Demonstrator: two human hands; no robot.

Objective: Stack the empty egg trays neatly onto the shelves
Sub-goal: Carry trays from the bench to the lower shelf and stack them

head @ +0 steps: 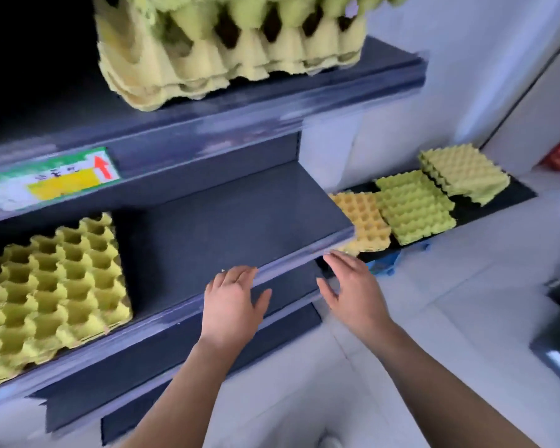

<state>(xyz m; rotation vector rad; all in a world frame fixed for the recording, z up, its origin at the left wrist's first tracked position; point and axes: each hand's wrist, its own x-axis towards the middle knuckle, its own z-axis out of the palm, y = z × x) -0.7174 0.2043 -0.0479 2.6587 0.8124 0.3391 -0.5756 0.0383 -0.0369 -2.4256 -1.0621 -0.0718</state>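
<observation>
Empty-handed at the shelving | left hand (233,299) and right hand (353,286), fingers straight and slightly apart, hover at the front lip of the bare middle shelf (233,215) | loose egg trays (414,208) lie on a low black board (511,192) beyond | risk: upper-shelf tray stack (233,50) overhangs its edge, so a knock could topple it

light: dim, bluish, darkest upper left | blur: motion smear throughout | edges: wide-angle bending
</observation>
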